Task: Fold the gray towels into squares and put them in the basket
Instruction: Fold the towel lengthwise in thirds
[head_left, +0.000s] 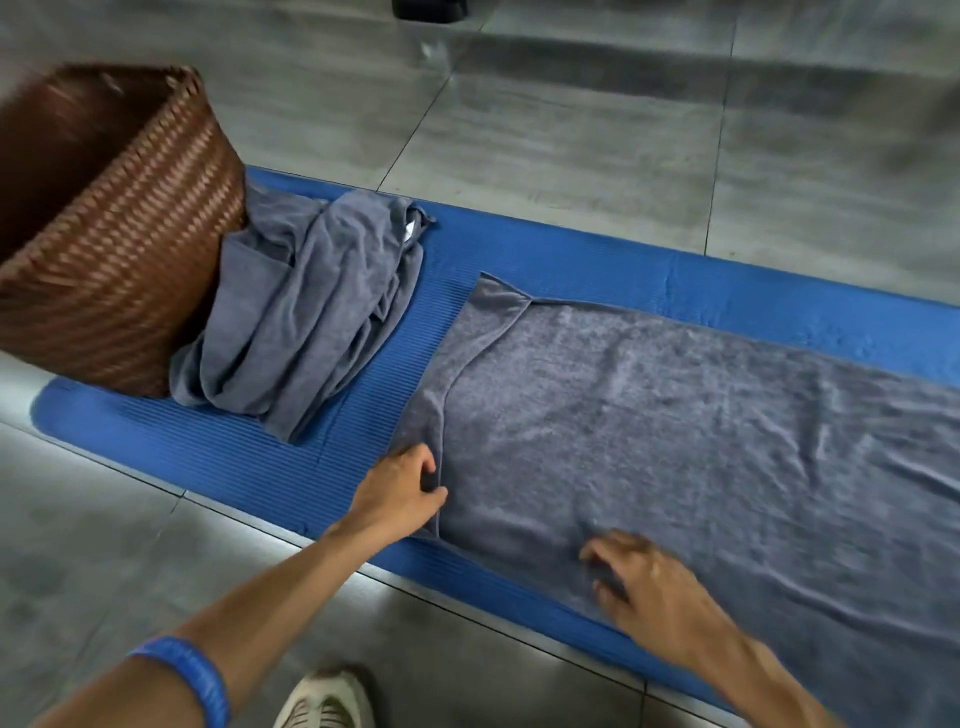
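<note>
head view, basket (111, 291) interior blurred, dark

A gray towel (675, 441) lies spread flat along a blue mat (649, 265) on a gray tiled floor (571, 104). Its far left corner is turned over on itself. The left hand (400, 488) pinches the towel's left edge near the front, thumb and fingers curled on a fold of cloth. The right hand (644, 587) rests on the towel's near edge, fingers spread and bent; it is blurred. A crumpled towel (306, 312) is heaped on the mat's left end, touching a brown woven basket (119, 249) that stands beside it. A blue band (192, 675) circles the left forearm. A pale shoe (327, 701) shows at the bottom edge.
</note>
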